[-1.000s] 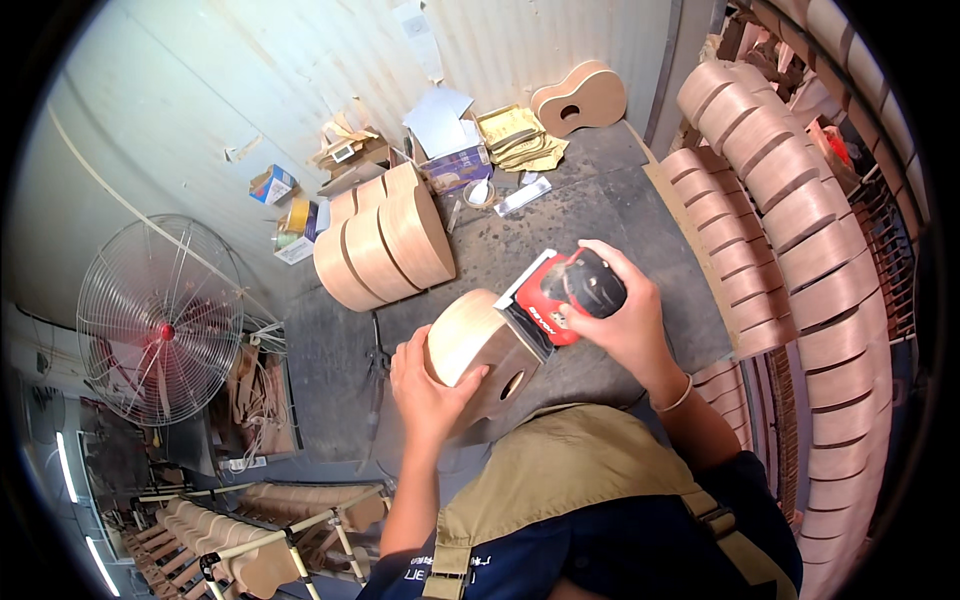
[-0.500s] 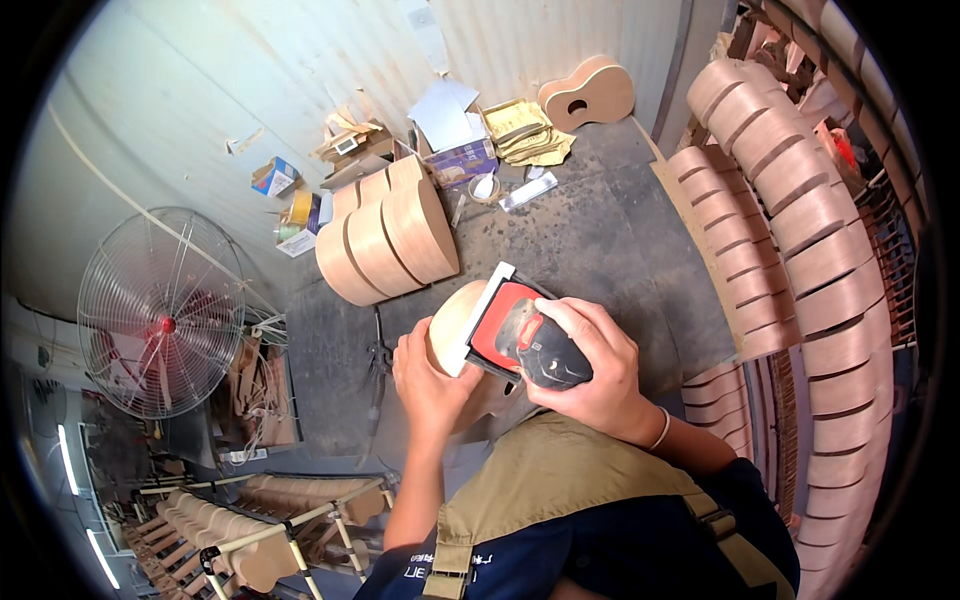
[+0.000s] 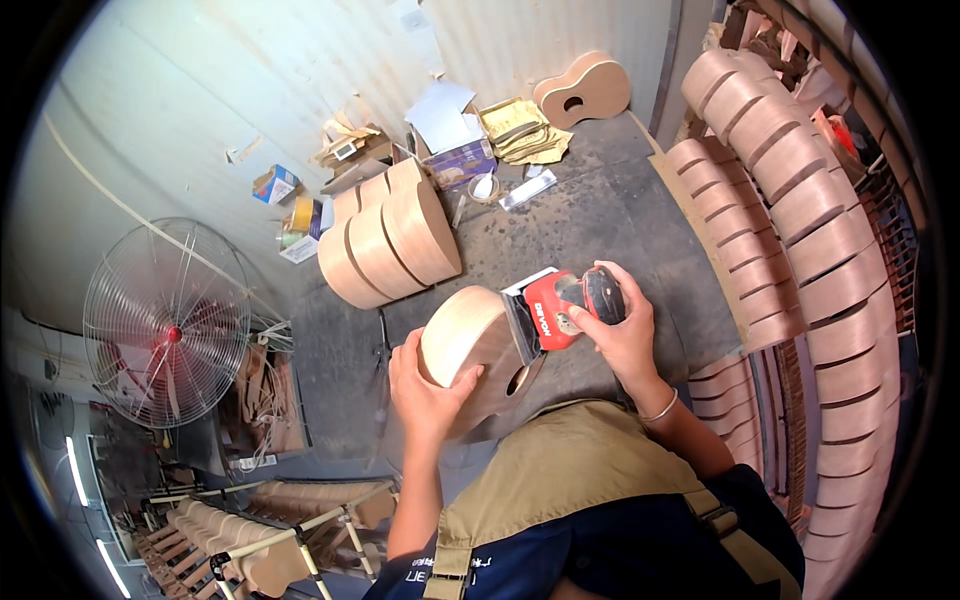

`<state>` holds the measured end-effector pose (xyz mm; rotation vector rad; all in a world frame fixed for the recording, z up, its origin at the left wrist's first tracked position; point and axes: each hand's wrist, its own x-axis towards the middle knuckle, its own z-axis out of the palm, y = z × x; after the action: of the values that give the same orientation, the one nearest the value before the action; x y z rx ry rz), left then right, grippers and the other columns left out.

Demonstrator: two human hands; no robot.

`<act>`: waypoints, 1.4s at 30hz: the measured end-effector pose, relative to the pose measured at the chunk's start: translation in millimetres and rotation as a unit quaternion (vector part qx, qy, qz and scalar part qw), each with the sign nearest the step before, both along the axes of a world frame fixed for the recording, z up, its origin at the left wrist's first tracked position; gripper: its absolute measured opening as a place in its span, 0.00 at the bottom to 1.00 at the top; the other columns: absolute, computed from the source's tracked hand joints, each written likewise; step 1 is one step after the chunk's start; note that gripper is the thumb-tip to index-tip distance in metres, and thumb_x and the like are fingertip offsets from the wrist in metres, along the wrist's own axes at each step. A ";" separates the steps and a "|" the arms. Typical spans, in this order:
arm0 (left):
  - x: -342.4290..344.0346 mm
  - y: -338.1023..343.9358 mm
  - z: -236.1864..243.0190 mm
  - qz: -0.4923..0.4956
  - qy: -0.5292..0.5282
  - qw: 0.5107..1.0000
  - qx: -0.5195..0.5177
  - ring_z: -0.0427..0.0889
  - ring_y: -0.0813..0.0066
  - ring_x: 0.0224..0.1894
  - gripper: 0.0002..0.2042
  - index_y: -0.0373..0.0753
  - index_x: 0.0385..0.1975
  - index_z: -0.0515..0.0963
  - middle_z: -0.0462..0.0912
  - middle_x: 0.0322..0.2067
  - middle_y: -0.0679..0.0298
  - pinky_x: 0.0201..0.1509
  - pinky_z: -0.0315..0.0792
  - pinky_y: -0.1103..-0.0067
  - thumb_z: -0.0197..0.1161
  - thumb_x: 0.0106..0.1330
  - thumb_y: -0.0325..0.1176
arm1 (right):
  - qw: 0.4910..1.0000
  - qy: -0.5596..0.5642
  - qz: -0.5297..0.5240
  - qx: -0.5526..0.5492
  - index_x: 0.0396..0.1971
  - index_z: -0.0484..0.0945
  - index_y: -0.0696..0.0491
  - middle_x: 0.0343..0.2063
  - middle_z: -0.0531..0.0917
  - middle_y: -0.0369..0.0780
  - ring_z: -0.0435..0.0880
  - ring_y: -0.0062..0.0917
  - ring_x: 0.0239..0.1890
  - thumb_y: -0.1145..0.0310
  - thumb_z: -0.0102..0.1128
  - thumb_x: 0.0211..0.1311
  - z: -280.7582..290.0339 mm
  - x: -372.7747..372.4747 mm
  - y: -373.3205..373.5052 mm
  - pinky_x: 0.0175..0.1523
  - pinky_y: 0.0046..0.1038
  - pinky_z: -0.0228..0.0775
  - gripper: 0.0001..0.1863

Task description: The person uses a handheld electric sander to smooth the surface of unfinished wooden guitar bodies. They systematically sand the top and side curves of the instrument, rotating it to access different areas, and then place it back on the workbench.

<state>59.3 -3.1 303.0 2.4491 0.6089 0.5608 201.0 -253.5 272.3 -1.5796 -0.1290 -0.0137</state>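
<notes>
My left hand grips a small pale wooden guitar body by its curved side, thumb and fingers spread around it. The body stands on edge over the bench, its flat face with the round sound hole turned toward the right. In my right hand is a red and black power sander, held by its dark rounded end. The sander is tilted, with its flat pad up against the body's far right rim; whether the pad presses on the wood I cannot tell.
Stacked guitar bodies stand on the dark bench. Behind them are a purple box, yellow sandpaper sheets and another guitar body. A caged fan is at left. Long rows of bodies line the right; a rack holds more.
The sander has moved right and turned from lying across the guitar body's curved side to its right rim. More of the curved side and the sound hole now show.
</notes>
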 end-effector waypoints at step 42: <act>-4.9 -23.1 3.8 -0.007 0.018 1.000 0.018 0.82 0.48 0.56 0.45 0.41 0.66 0.78 0.83 0.51 0.54 0.64 0.77 0.58 0.88 0.42 0.39 | 0.948 -0.214 0.099 -0.215 0.63 0.85 0.49 0.47 0.91 0.46 0.92 0.44 0.51 0.66 0.86 0.46 83.9 42.8 -7.7 0.59 0.41 0.84 0.38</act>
<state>54.4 -26.2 306.8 2.5001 0.6008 0.5287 243.8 -261.3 356.2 -1.9735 -0.6682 -0.1829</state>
